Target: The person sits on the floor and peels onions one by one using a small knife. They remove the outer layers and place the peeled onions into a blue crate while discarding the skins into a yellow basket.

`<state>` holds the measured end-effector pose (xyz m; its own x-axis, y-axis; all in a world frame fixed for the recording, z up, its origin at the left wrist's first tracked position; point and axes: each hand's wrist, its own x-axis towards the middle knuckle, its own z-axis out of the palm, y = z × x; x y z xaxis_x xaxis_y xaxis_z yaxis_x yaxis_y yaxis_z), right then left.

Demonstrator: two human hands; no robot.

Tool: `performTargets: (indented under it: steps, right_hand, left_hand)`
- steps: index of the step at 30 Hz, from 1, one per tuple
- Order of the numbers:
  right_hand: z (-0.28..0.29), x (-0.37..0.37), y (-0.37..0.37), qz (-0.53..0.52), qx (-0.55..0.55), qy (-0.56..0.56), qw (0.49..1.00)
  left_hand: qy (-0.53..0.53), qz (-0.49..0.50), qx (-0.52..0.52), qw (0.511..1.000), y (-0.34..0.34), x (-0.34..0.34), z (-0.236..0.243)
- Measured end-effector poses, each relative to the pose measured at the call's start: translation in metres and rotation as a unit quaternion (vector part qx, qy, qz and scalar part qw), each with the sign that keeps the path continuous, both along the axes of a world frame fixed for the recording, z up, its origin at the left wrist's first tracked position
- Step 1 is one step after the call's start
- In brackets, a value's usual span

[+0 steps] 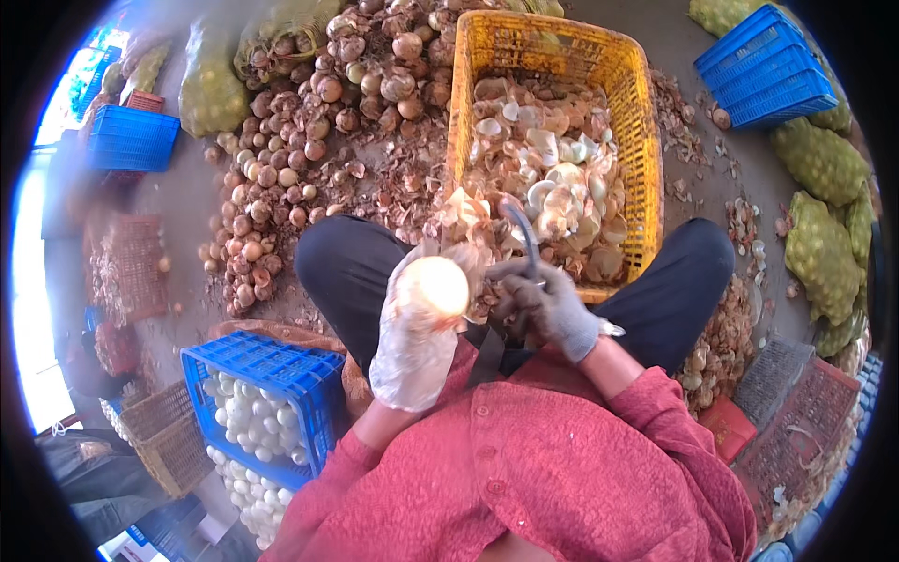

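My left hand [409, 348], in a whitish glove, is closed around a pale onion [438, 286] in front of my lap. Loose brown skin clings about the onion's far side. Beside it, my right hand [548, 307], in a grey glove, grips a small curved knife [524, 236], its dark hooked blade pointing away from me. The handle is mostly hidden in my fingers. Just beyond both hands stands a yellow crate [648, 159] between my knees, holding a heap of onion skins [562, 183].
Unpeeled onions [323, 89] lie piled at the far left. At my near left, a tipped blue crate [267, 351] shows peeled white onions [253, 412]. Blue crates [768, 70] and net sacks [824, 253] stand on the right. Skins [716, 365] litter the floor.
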<state>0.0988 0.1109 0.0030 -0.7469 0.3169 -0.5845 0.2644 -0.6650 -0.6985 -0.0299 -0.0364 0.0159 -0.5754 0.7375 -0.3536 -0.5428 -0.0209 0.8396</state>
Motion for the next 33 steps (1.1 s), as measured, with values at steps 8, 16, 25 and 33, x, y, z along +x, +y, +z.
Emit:
performTargets:
  steps: [8, 16, 25, 33]
  right_hand:
    - [0.022, -0.01, 0.014, 0.031, 0.013, 0.063, 0.997]
    - [0.012, 0.024, 0.024, 0.273, 0.458, 0.088, 0.842]
    - [0.008, 0.045, 0.019, 0.207, 0.551, 0.115, 0.8]
    - [-0.008, 0.024, -0.011, 0.094, 0.637, 0.03, 0.765]
  left_hand:
    - [0.393, -0.096, -0.038, 0.913, 0.004, -0.005, 0.005]
    - [0.263, -0.192, -0.134, 0.936, 0.01, -0.021, 0.014]
    - [-0.063, -0.074, -0.032, 0.995, 0.01, -0.022, 0.027]
    - [0.063, -0.085, -0.088, 0.99, 0.013, 0.0, 0.007]
